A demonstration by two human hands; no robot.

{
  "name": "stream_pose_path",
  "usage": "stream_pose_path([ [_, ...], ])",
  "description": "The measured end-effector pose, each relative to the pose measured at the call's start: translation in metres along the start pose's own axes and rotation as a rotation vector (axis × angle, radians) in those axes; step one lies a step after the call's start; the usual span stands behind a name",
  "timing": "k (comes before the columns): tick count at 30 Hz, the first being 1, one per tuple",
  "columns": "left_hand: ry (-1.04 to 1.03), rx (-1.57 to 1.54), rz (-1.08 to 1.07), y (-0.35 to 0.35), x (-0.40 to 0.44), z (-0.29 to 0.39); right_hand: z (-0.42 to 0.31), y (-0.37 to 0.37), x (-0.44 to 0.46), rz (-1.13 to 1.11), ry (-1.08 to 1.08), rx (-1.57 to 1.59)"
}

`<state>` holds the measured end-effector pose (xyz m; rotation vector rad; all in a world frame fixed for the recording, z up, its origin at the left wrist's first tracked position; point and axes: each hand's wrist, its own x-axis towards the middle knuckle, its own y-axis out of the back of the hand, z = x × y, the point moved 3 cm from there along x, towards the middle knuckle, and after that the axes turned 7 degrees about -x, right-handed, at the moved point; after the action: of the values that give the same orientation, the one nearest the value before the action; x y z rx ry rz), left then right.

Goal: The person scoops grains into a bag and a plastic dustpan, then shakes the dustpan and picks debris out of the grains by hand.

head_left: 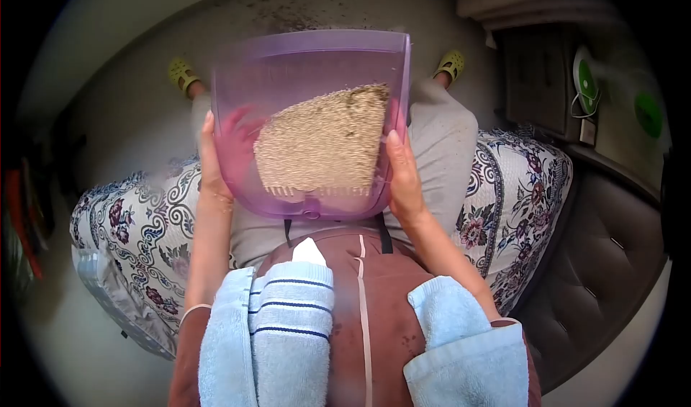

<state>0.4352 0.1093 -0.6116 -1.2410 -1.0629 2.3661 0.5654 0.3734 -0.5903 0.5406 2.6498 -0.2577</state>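
A translucent purple plastic bin (309, 41) is held in front of me over my lap, tilted so that I see into it. Tan grain-like pellets (324, 141) lie heaped across its middle and right, with a darker patch at the upper right of the heap. My left hand (211, 155) grips the left wall, and its fingers show pinkish through the plastic. At the right wall, my right hand (404, 173) is closed on the bin with the thumb on the edge. Most of the right fingers are hidden behind it.
I sit on a bed with a patterned cover (511, 191). Dark bits (288, 15) are scattered on the floor ahead. A dark cabinet (536, 76) and a green-and-white fan-like object (586, 79) stand at the right. Light blue towels (291, 335) hang over my chest.
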Motion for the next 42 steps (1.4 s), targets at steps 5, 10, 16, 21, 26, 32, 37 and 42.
stream_pose_path([
  [5,-0.232,0.187,0.229,-0.056,-0.019,-0.031,0.009,0.017,0.012,-0.061,-0.154,0.115],
  [10,-0.208,0.114,0.139,-0.021,-0.016,-0.039,0.000,0.008,0.007,-0.060,0.041,0.129],
  [16,-0.055,0.059,0.154,-0.012,-0.010,-0.006,0.003,0.000,0.004,-0.025,-0.118,0.029],
  [21,-0.263,0.082,0.191,-0.067,-0.021,-0.063,-0.005,0.032,0.010,-0.115,-0.162,0.322],
  [26,-0.071,-0.017,-0.031,0.008,-0.008,-0.007,0.003,-0.025,-0.013,0.000,0.043,0.083],
  [32,-0.142,0.075,0.206,-0.054,-0.016,-0.043,0.002,0.029,0.007,-0.024,-0.224,0.136],
  [37,-0.122,0.032,0.073,-0.006,-0.014,-0.031,0.006,0.001,-0.010,0.004,0.053,0.031],
  [42,-0.090,0.072,0.158,-0.009,-0.016,0.002,0.007,-0.028,-0.016,-0.013,-0.047,0.044],
])
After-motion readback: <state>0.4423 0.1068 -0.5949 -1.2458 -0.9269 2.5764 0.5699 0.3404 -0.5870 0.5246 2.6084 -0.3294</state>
